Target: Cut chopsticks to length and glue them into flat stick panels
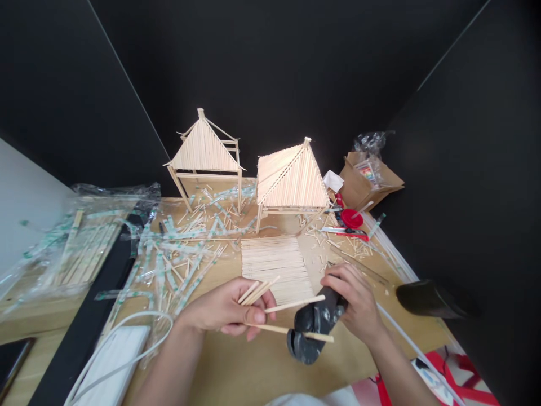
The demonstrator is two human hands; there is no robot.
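Left hand, lower centre of the frame: several wooden sticks are gripped between thumb and fingers, fanned out, with one long stick pointed rightward, apparently so that it is kept apart from the rest. Right hand, lower right of centre: a black tool is clasped by curled fingers, its head turned toward the left hand; the long stick is set across that head, presumably for a steady fit.

Just beyond, centre: a flat stick panel is laid on the table. Upper centre: two stick-built models, one open-sided, one more fully roofed. Left of centre: reach is hampered by tangled plastic strips. Right of centre: a knife and a cardboard box. Lower left: a white cable.
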